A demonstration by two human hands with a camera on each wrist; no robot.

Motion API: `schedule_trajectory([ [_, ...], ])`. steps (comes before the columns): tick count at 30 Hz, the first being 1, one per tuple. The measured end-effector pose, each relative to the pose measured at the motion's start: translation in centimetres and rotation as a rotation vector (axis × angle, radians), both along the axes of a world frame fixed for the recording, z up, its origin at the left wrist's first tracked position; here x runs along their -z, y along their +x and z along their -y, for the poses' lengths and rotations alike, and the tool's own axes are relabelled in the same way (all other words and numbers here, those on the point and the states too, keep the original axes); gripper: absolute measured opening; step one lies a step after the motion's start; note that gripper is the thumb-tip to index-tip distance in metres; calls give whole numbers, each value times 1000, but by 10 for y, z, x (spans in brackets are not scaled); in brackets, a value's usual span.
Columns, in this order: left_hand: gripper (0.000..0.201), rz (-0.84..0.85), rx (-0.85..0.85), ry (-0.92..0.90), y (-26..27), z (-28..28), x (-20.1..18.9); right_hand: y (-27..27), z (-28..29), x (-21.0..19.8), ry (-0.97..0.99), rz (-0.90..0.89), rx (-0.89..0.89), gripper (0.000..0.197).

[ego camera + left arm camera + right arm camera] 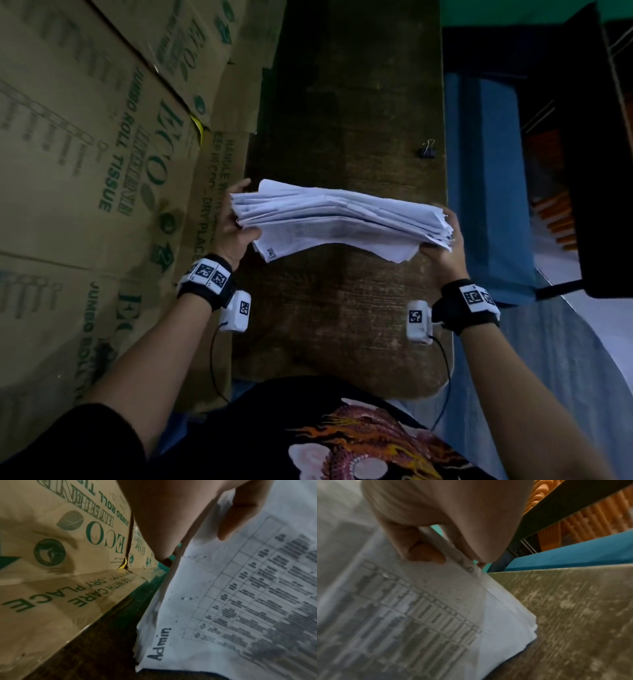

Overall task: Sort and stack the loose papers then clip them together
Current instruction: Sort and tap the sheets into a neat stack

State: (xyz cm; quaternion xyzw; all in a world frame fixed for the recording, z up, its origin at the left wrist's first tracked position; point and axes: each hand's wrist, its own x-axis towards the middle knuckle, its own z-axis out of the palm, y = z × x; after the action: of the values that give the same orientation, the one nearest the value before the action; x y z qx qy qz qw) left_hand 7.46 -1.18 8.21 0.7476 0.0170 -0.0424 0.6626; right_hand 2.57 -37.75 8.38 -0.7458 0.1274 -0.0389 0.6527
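Observation:
A thick stack of white printed papers [339,219] hangs above the wooden bench [342,308], held by its two short ends. My left hand [236,219] grips the left end, thumb on the near sheet, fingers behind. At the other end my right hand [445,236] grips the stack the same way. The near sheet shows a printed table and the handwritten word "Admin" [159,643]; my left thumb [236,520] presses on it. My right thumb [423,550] pinches the stack's edge [505,615]. A black binder clip [427,150] lies on the bench beyond, near its right edge.
Cardboard boxes [102,154] printed "ECO" and "JUMBO ROLL TISSUE" stand along the bench's left side. A blue cushioned seat [486,178] and a dark frame with orange items [555,212] are to the right.

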Motion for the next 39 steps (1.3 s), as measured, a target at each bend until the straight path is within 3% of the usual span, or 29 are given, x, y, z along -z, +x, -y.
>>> schedule_trajectory([
  [3,36,-68,-75,98,3,12,-2,5,-7,4,-51,-54,48,39],
  [8,27,47,-267,4,9,20,-10,9,-21,-18,-36,39,117,32],
  [11,48,133,-153,-84,6,6,-11,-3,-13,-17,8,49,70,47],
  [13,59,174,-5,-9,10,1,-8,-4,-9,-5,9,-110,45,65],
  [14,59,140,45,29,13,1,-7,-1,-10,-1,25,-208,71,69],
  [16,47,38,39,57,21,1,-4,15,-15,-5,21,-319,168,58],
  [20,25,-76,-177,-1,29,-5,0,24,-10,-35,23,-2,99,23],
  [22,26,-117,-243,-102,30,-8,6,31,-8,-59,87,68,18,17],
  [25,57,-253,-241,-99,25,-6,14,56,-18,-103,-72,146,-162,17],
  [27,84,-277,-276,117,21,2,2,69,-25,-127,-213,174,-273,19],
  [28,91,-198,-266,204,20,7,-10,73,-27,-137,-285,182,-327,17],
  [30,101,42,-76,250,23,24,-45,82,-36,-154,-448,189,-424,15],
  [32,106,139,223,219,29,43,-73,88,-46,-168,-645,182,-492,16],
  [34,98,92,404,204,31,62,-86,91,-56,-181,-775,167,-516,21],
  [35,90,67,401,202,30,69,-87,91,-61,-185,-812,160,-519,23],
  [39,43,89,105,98,26,88,-78,86,-71,-187,-877,166,-501,27],
])
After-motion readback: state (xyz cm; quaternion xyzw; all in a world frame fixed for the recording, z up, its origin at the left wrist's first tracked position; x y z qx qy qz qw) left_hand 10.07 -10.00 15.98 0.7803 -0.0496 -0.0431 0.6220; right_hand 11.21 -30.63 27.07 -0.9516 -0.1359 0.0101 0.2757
